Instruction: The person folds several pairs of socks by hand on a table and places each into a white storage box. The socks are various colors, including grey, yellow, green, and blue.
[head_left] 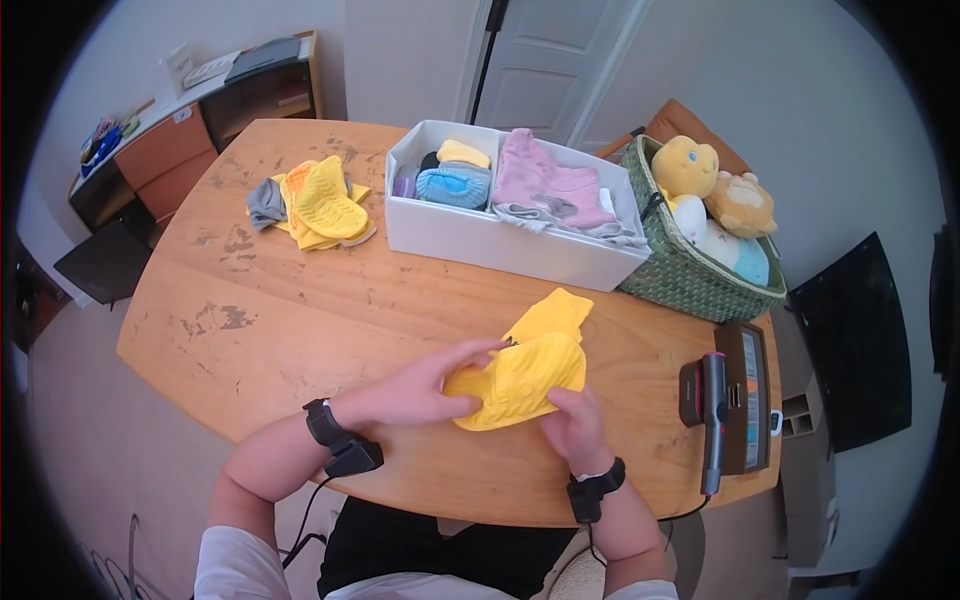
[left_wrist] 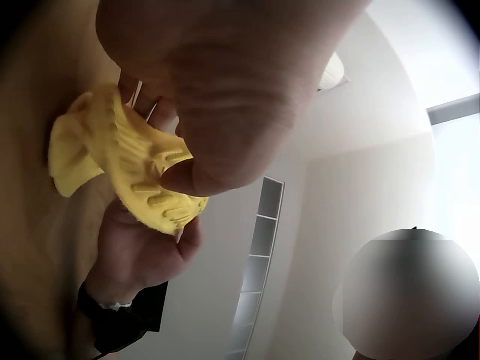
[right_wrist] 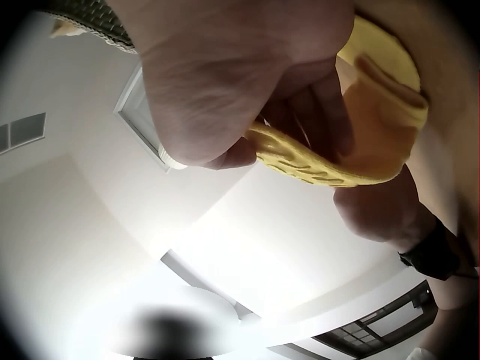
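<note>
One yellow ribbed knit piece (head_left: 530, 370), sock-like: held above the table (head_left: 300, 340), right of centre towards the near edge; a narrower part points to the far edge, and a broad fold faces the near edge.

Handling, as judged: the work looks like folding or turning the knit. Best done with even tension from both sides, the layers matched edge to edge, the raised ribs eased rather than stretched, and the narrow part smoothed so that no crease is trapped.

Two hands, both grasping. Left hand (head_left: 425, 385): pinches the piece's left end, thumb on the ribbed face, fingers behind; a small gap. Right hand (head_left: 578, 425): pinches its right side, thumb on the outer face, fingers within the fold; likewise nearly closed, on cloth only.

One pile of yellow and grey knits (head_left: 325, 205): near the far left corner.

One white divided bin (head_left: 500, 245), filled with folded textiles: towards the far edge.

One green woven basket (head_left: 690, 290) of plush toys: far right corner.
</note>
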